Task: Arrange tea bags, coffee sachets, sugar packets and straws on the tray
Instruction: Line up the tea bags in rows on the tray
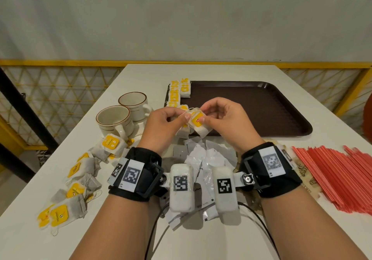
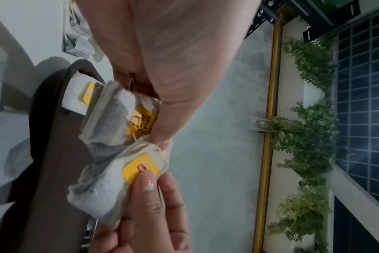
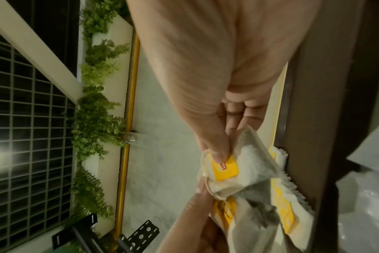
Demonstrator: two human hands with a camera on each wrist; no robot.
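Both hands are raised over the near left corner of the brown tray [image 1: 261,106]. My left hand [image 1: 178,116] pinches one tea bag [image 2: 117,116] at its top. My right hand [image 1: 209,114] pinches the yellow tag of a second tea bag [image 1: 198,122], thumb on the tag [image 3: 224,166]. The two bags hang touching each other, with thin strings between them. Several tea bags [image 1: 174,95] lie in rows along the tray's left edge. More loose tea bags [image 1: 80,171] are scattered on the white table at the left.
Two cream cups [image 1: 114,120] stand left of the tray. White sachets [image 1: 201,159] lie under my wrists. Brown sugar packets [image 1: 306,177] and a heap of red straws [image 1: 332,175] lie at the right. Most of the tray's floor is bare.
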